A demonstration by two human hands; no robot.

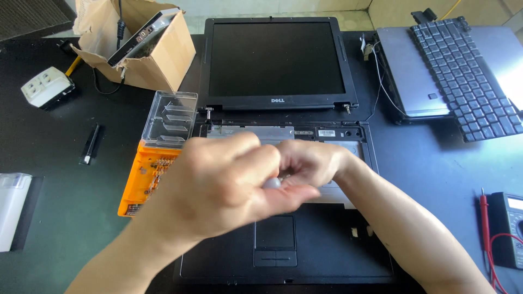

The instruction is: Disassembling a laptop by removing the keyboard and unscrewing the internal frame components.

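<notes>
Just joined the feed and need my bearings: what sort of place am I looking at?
Probably an electronics repair bench: an opened laptop with its keyboard taken off, an orange screwdriver-bit case and a multimeter on a black worktop.

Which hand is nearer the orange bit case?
Left. The left hand sits right beside the orange bit case, overlapping its edge; the right hand is farther off, over the laptop base.
</notes>
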